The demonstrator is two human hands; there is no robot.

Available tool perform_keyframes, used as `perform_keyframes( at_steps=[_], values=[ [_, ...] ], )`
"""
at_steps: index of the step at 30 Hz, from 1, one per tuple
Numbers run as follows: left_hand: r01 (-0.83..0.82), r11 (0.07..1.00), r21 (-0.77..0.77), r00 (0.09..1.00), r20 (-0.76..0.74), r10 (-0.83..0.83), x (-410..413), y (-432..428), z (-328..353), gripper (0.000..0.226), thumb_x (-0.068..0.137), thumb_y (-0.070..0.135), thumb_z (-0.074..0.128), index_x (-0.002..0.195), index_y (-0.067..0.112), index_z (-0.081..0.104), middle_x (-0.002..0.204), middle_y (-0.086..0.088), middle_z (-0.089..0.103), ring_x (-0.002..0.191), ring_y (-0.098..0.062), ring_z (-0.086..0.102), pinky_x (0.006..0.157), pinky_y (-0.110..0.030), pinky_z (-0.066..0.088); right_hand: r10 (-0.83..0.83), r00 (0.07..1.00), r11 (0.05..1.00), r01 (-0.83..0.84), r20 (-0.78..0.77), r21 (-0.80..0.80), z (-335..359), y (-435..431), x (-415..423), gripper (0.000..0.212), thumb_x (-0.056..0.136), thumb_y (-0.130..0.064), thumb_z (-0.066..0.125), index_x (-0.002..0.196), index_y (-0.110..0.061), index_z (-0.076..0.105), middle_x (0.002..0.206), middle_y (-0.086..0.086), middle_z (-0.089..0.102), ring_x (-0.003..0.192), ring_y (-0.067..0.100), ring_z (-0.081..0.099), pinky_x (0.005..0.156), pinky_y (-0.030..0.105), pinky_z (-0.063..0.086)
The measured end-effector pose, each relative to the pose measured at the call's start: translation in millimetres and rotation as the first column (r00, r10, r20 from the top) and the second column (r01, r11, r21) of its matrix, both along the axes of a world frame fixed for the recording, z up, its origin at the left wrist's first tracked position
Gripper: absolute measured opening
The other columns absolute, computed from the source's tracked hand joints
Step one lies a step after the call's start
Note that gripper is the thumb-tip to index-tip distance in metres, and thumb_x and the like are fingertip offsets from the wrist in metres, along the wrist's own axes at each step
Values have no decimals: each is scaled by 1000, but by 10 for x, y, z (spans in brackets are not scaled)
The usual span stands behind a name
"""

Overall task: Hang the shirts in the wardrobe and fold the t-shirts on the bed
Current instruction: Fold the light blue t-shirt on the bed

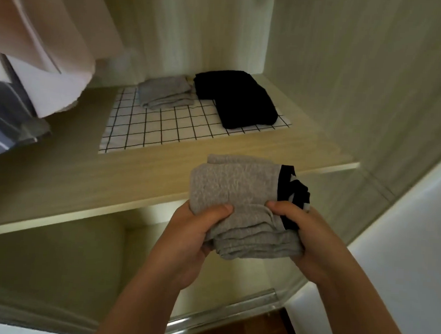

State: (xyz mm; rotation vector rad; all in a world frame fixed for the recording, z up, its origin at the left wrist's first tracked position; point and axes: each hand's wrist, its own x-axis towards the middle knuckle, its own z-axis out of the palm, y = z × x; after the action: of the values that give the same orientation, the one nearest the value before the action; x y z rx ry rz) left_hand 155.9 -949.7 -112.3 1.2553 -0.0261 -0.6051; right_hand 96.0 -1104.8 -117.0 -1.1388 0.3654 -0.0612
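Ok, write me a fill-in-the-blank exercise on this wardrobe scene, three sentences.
The folded t-shirt held by the left hand and right hand is mostly ____.
The checked cloth on the shelf carries ____ folded piles.
The black pile lies to the ____ of the small grey pile.
Missing words: grey; two; right.

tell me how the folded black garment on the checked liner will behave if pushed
Probably floppy: the folded black garment lies slumped flat on the white checked shelf liner. Pushed, it would likely bunch or unfold rather than slide whole. Rolling or tipping seems unlikely.
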Motion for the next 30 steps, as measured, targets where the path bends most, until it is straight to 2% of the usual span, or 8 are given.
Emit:
perform_keyframes(
  at_steps=[7, 12, 14, 17, 20, 23, 26, 30],
  values=[
    [-2, 1000, 7, 1000, 17, 2, 780, 57, 186, 53, 66, 19, 62, 117, 3, 60, 104, -13, 71, 95, -29, 68, 77, -34, 58, 21, 1000, 999, -21, -11, -46, 166, -4, 830, 37, 78, -16, 61, 114, -8, 63, 102, 12, 71, 91, 27, 69, 69, 32, 59],
    [-51, 994, 99, 997, 58, 45, 1421, 127, 315, 17, 86, 11, 59, 101, 7, 67, 90, -9, 74, 75, -19, 71, 63, -26, 57, 68, 997, 987, -74, -47, -142, 335, 16, 1559, 21, 86, -13, 60, 105, -8, 67, 96, 11, 73, 85, 24, 70, 68, 29, 57],
    [-98, 979, 176, 990, 116, 78, 1662, 161, 329, 12, 86, 14, 62, 96, 11, 66, 85, -4, 74, 70, -14, 70, 61, -23, 56, 83, 995, 973, -91, -46, -212, 355, 22, 1819, 17, 85, -14, 62, 101, -9, 68, 94, 9, 72, 86, 22, 69, 74, 30, 57],
    [-184, 954, 238, 972, 187, 141, 2018, 226, 311, 25, 85, 17, 66, 108, 11, 63, 98, -6, 71, 86, -20, 69, 76, -31, 55, 126, 990, 937, -139, -60, -321, 381, 26, 2206, 18, 84, -17, 65, 102, -13, 67, 102, 8, 70, 96, 21, 66, 86, 34, 53],
    [-240, 927, 287, 952, 255, 168, 2316, 252, 272, 36, 85, 19, 67, 118, 7, 60, 107, -8, 69, 95, -21, 66, 82, -33, 53, 181, 980, 891, -200, -85, -408, 389, 42, 2577, 18, 85, -18, 66, 103, -15, 64, 106, 8, 68, 96, 19, 64, 87, 33, 53],
    [-372, 843, 388, 895, 390, 215, 2595, 234, 229, 28, 86, 20, 67, 108, 4, 61, 100, -6, 65, 82, -15, 62, 67, -22, 50, 186, 982, 847, -183, -43, -498, 383, 82, 2891, 22, 85, -16, 67, 106, -17, 61, 112, 4, 65, 87, 10, 60, 82, 26, 49],
    [-501, 724, 474, 835, 486, 260, 2885, 213, 152, 12, 87, 20, 65, 87, 10, 57, 85, -2, 58, 79, -17, 56, 59, -22, 44, 156, 988, 789, -110, 24, -604, 330, 124, 3137, 44, 86, -14, 66, 128, -9, 52, 108, -1, 55, 90, 5, 49, 78, 15, 41],
    [-569, 576, 587, 799, 560, 219, 3090, 195, -21, 32, 87, 27, 61, 106, 0, 60, 90, -6, 59, 84, -21, 58, 58, -26, 41, 136, 990, 759, -77, 42, -647, 148, 122, 3398, 41, 87, -18, 66, 125, -9, 53, 109, 1, 57, 95, 9, 48, 77, 16, 40]
  ],
)
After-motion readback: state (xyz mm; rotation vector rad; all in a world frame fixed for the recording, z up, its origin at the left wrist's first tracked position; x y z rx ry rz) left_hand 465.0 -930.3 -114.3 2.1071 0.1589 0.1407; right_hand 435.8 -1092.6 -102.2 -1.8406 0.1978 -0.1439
